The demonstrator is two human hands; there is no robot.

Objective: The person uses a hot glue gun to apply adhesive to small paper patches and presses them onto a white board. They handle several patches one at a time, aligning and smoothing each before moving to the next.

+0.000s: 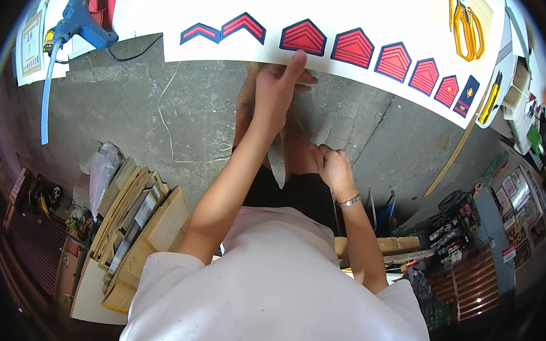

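- Reaching up to the front edge of the white sheet, the left hand is bringing its thumb right under the red pentagonal patch with navy border, third from the left.
- The thumb's tip is sitting over the sheet, at that patch's lower edge; the patch itself is lying just beyond it.
- The other left fingers are curling below the sheet's edge, apart from the thumb; whether they are pinching the sheet, I cannot tell.
- Down by the knee, the right hand is hanging well apart from the patches, fingers curling together, a metal bracelet circling its wrist.
- Two chevron patches are lying left of the thumb; four more red pentagonal patches and a navy rectangular patch are running off rightward.
- Over on the left, a blue glue gun is resting, its pale blue stick poking out; yellow-handled scissors are lying far right.
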